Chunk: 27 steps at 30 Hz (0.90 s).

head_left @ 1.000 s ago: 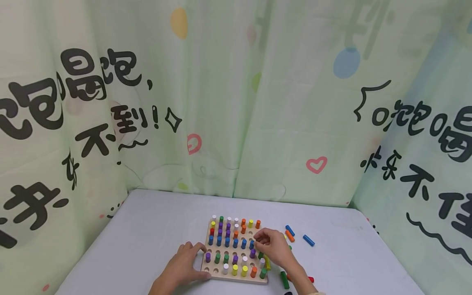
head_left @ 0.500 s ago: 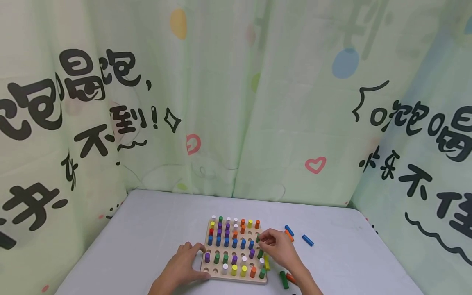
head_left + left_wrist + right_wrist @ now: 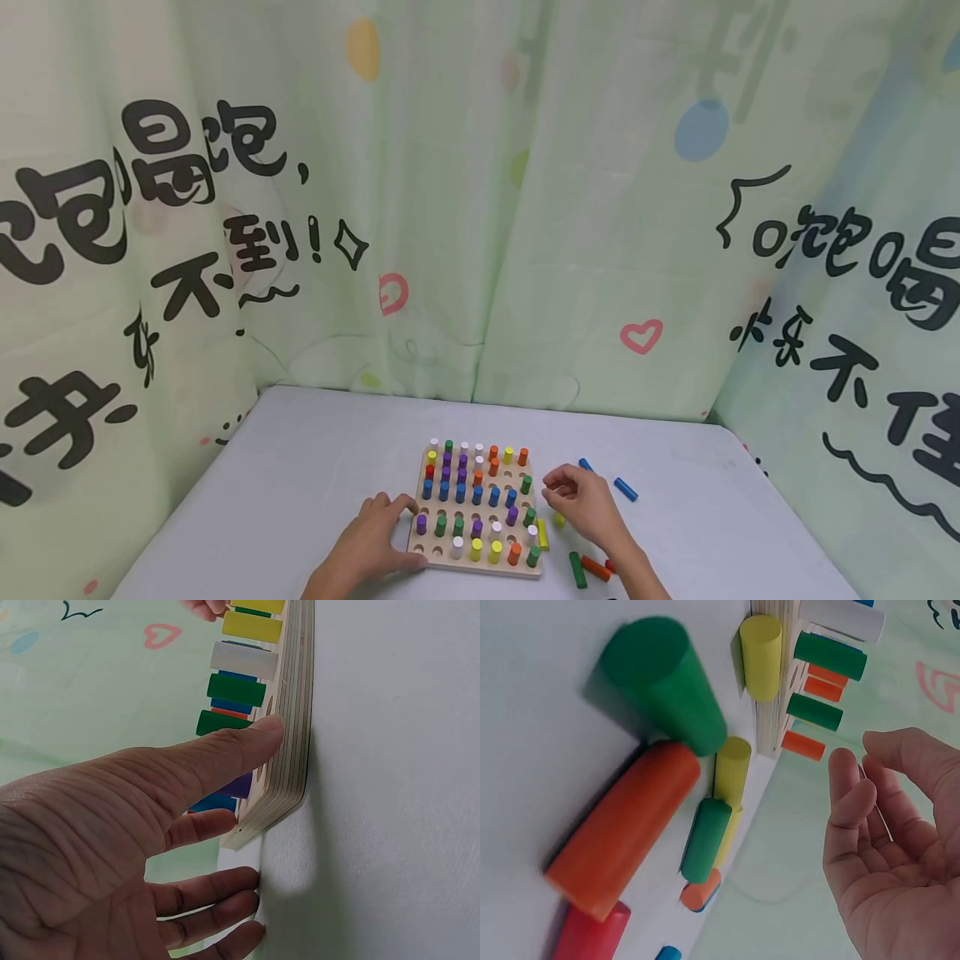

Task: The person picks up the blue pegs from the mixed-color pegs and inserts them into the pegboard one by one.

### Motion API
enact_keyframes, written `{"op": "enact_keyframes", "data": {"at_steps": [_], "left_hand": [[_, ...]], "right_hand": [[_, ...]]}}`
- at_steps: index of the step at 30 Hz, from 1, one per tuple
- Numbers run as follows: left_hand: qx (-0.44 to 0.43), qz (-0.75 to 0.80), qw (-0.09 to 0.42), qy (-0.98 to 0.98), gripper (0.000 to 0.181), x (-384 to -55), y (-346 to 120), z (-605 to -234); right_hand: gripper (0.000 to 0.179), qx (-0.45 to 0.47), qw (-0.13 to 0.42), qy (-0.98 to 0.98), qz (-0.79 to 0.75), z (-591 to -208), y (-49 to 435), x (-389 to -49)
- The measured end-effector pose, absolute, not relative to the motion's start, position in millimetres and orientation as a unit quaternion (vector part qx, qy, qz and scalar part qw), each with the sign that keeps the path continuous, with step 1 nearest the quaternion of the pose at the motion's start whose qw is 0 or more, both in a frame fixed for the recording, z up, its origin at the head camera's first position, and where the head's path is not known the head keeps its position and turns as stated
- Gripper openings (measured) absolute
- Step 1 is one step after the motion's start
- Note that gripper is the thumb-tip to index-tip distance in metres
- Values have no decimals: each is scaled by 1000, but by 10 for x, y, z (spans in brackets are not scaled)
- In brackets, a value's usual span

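Note:
A wooden pegboard with rows of coloured pegs lies on the table. My left hand holds its left side, index finger at the left edge and thumb on the near corner. Just right of the board, my right hand hovers with loosely bent fingers and nothing between them, as the right wrist view also shows. A green peg stands upright in a hole near the board's right edge, nearest to that hand. Blue pegs form a row across the middle.
Loose pegs lie right of the board: a yellow one against its edge, a green one, an orange one and a blue one. Several more show in the right wrist view, including a red one. A printed curtain surrounds the table.
My right hand has let go of the green peg, which now stands in the board, and has moved right, away from it. The left hand has stayed on the board.

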<state>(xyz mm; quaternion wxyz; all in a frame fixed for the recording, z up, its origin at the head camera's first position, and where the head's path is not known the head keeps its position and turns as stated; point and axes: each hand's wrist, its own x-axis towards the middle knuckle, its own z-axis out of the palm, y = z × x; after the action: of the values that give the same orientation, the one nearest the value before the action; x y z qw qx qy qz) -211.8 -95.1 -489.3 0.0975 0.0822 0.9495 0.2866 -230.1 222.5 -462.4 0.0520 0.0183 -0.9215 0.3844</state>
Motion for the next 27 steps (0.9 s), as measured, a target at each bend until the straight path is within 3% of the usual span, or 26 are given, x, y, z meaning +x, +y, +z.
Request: {"op": "enact_keyframes", "data": {"at_steps": [27], "left_hand": [[84,282,91,951,59,-2111,-957,-4899]], "right_hand": [[11,-33,71,-929,363,-4747,2734,-2383]]}}
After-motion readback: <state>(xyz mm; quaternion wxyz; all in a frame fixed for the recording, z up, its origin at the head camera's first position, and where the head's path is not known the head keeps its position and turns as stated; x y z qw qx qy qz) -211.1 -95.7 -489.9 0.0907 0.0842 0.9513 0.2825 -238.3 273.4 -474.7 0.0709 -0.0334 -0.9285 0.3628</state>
